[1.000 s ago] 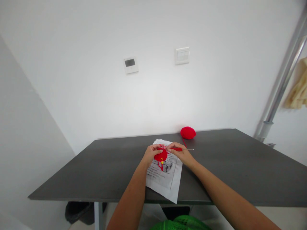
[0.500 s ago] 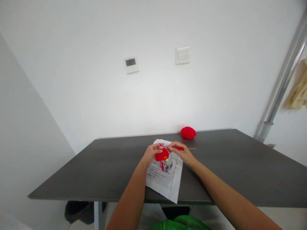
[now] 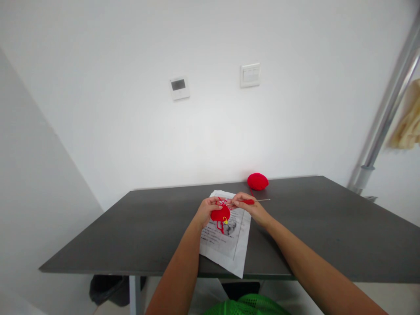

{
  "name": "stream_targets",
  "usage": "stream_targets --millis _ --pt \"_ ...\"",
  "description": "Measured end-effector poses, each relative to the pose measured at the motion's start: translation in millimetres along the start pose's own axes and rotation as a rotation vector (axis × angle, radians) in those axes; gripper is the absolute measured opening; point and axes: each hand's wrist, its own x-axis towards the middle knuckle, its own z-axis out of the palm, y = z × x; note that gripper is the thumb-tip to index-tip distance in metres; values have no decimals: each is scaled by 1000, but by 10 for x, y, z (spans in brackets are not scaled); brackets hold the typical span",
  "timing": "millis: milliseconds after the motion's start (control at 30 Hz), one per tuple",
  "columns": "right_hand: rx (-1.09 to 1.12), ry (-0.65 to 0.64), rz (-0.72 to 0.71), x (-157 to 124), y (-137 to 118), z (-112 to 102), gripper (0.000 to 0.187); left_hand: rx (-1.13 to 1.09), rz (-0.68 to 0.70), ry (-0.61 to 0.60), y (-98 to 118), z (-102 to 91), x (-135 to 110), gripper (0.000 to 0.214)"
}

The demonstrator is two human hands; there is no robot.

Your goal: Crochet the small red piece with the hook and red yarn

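Between the thumb and fingers of my left hand (image 3: 208, 209) is a small red crochet piece (image 3: 219, 214), roughly round. A yellow stitch marker (image 3: 225, 220) hangs on its lower right edge, and a loose red yarn tail (image 3: 220, 227) dangles below. My right hand (image 3: 246, 204) is closed round a crochet hook (image 3: 249, 201) with a red grip; its metal shaft points out to the right and its other end reaches toward the piece. Red yarn strands cross between the hands. Behind them a red ball of yarn (image 3: 257, 181) rests near the wall.
A printed paper sheet (image 3: 226, 258) lies under my hands on the dark table (image 3: 147, 236), overlapping its front edge. A thermostat (image 3: 180, 88) and a light switch (image 3: 250, 75) are on the wall. A black bin (image 3: 110, 288) stands below the table at left.
My right hand and the hook have shifted slightly right, away from the crochet piece, and the shaft now tilts up a little. The crochet piece has moved slightly left.
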Motion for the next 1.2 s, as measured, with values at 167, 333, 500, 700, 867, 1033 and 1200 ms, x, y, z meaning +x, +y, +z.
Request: stream_targets --millis 167,333,500,700,867,1033,1200 --pt "-33 -55 -17 -2 -55 -2 22 31 15 5 -15 -5 5 37" --pt "-59 -96 -33 -6 -68 -4 19 64 33 1 -47 -29 30 37" --pt "-106 -91 -41 -11 -44 -20 18 73 42 1 -77 -49 52 38" --pt "-236 -84 -70 -8 -18 -49 16 96 93 15 -95 -55 65 38" --pt "-386 -85 -123 -16 -37 -27 15 124 144 56 -87 -45 60 36" --pt "-529 -83 -139 -25 -62 21 15 163 156 72 -90 -54 63 36" --pt "-573 -109 -178 -28 -52 44 16 189 181 51 -104 -79 77 39"
